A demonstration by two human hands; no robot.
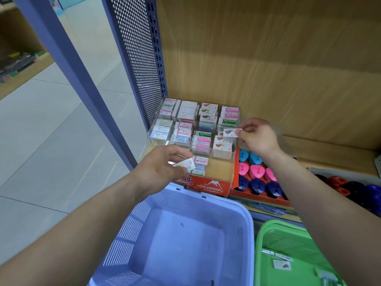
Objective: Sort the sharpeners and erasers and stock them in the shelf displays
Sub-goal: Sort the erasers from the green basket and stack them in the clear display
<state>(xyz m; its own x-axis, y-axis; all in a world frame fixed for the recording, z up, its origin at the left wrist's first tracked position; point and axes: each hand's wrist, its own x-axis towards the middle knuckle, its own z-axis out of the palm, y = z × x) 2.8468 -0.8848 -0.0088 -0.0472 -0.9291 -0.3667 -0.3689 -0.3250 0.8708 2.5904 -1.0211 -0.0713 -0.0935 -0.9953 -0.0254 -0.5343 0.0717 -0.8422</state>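
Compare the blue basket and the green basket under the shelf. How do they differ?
Colour: the blue basket is pale blue and the green basket is bright green.
Contents: the blue basket shows only a small speck on its floor, while the green basket holds a few small packs.
Position: the blue basket sits left of the green basket.
Shared: both are plastic with slotted walls.

A blue perforated panel (140,58) rises beside pale floor tiles (51,131), a stocked wooden shelf (18,65) beyond them.
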